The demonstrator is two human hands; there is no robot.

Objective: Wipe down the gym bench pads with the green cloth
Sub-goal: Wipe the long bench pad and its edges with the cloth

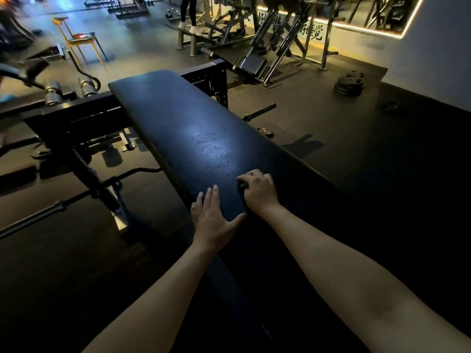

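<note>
Right hand (256, 191) sits knuckles-up on the bench pad (193, 128), fingers curled down over the green cloth (243, 185); only a small sliver of green shows under the thumb side, the remainder of the cloth hidden beneath the hand. Left hand (212, 219) lies flat beside it, fingers straight and together, pointing up the pad, thumb spread toward the right wrist; it holds nothing and presses on the pad close to its left edge. Both hands are at the near end of the pad, the right nearer the middle of its width, the two close but not touching. Pad is long, dark, with a pale sheen of light partway up its length; far end rounded. Black steel frame (84, 115) passes under the pad on the left, with a barbell (63, 203) lying on the floor below. Stack of weight plates (349, 85) on the floor well off to the right by the wall. Yellow chair (81, 42) stands far back left. Person's legs in dark trousers and white shoes (190, 15) stand on a machine at the far end. Lighting dim; lower part of the pad lost in shadow.
</note>
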